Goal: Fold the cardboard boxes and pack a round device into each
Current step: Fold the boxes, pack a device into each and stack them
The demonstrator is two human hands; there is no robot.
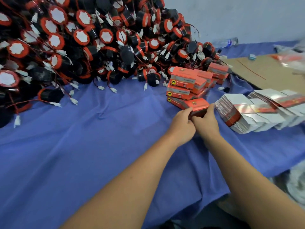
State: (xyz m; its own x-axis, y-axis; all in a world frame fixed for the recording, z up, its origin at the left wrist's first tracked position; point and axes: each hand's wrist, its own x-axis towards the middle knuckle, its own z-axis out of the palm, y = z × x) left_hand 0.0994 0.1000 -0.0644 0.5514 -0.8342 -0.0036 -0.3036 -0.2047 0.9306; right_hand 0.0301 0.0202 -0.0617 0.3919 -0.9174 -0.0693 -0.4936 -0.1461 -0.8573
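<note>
Left hand (181, 125) and right hand (207, 123) both grip small red cardboard box (198, 105) | at blue-clothed bench (99, 146) | heap of round black-and-red devices (74, 38) behind

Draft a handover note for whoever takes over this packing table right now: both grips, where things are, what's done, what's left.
The left grip and right grip, both bare hands, pinch one red box at its near end, over the blue cloth.
Closed boxes are stacked just behind it; flat blanks lie to the right; the pile of round devices fills the far left.
Done: a small stack of boxes. I cannot tell whether the held box is loaded.
Left: finish this box, then most of the pile.
</note>
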